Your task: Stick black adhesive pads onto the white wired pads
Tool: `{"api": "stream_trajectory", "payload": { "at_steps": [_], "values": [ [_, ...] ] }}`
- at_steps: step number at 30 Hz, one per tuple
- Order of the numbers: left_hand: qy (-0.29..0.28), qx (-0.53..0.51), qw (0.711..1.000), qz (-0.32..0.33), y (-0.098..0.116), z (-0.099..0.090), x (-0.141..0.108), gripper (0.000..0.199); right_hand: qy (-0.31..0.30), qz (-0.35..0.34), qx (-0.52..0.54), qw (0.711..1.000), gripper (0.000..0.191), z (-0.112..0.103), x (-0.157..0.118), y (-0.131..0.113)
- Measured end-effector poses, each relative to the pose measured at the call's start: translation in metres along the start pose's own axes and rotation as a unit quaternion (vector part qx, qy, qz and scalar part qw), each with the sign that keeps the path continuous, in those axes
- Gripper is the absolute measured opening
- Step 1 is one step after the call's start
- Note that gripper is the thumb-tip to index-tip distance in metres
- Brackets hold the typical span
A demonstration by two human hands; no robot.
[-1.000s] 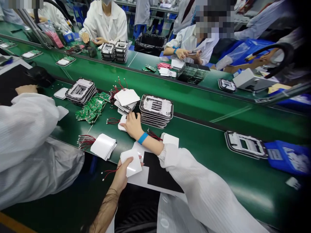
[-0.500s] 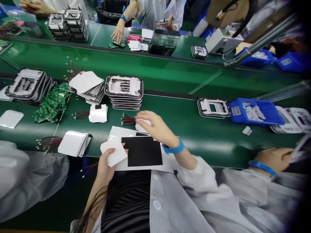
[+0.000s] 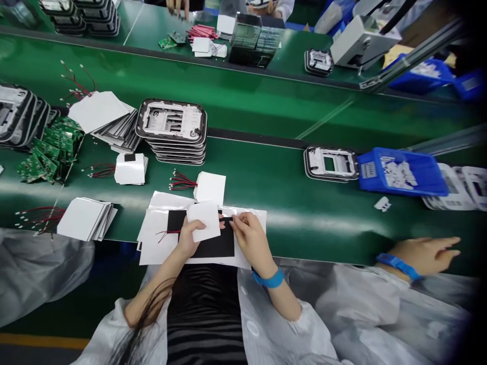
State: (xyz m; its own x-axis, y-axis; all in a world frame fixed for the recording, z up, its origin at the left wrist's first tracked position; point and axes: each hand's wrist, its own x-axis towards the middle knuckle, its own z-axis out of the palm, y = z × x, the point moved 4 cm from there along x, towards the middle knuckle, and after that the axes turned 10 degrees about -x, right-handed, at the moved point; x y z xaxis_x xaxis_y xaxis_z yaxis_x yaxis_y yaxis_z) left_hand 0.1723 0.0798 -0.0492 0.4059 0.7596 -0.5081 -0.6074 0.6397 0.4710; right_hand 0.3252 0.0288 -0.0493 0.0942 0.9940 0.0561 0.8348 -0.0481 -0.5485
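Your left hand holding a white pad over a black sheet, your right hand narrowed near the sheet's upper right corner, anything pinched there impossible to tell, a white pad stack just beyond.

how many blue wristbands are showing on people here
2: one blue wristband on the wrist of the person's right hand, a second blue wristband on the wrist of a co-worker's hand to the right. Others may be hidden or out of frame.
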Motion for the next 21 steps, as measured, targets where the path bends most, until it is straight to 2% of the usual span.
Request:
{"api": "stream_trajectory", "payload": {
  "at_steps": [8,13,17,21],
  "values": [
    [0.027,-0.005,0.999,0.024,0.001,-0.001,0.002,0.041,0.005,0.058,0.056,0.997,0.013,0.000,0.012,0.005],
    [0.069,-0.014,0.997,0.028,-0.001,-0.001,0.003,0.042,0.057,0.095,0.058,0.992,0.016,0.011,0.004,-0.003],
    [0.090,-0.021,0.996,0.018,-0.002,-0.002,0.003,0.041,0.074,0.056,0.083,0.992,0.018,0.011,-0.006,-0.006],
    [0.079,-0.038,0.996,-0.004,0.001,0.000,0.004,0.038,0.080,0.016,0.137,0.987,0.014,0.000,-0.008,-0.006]
  ]
}}
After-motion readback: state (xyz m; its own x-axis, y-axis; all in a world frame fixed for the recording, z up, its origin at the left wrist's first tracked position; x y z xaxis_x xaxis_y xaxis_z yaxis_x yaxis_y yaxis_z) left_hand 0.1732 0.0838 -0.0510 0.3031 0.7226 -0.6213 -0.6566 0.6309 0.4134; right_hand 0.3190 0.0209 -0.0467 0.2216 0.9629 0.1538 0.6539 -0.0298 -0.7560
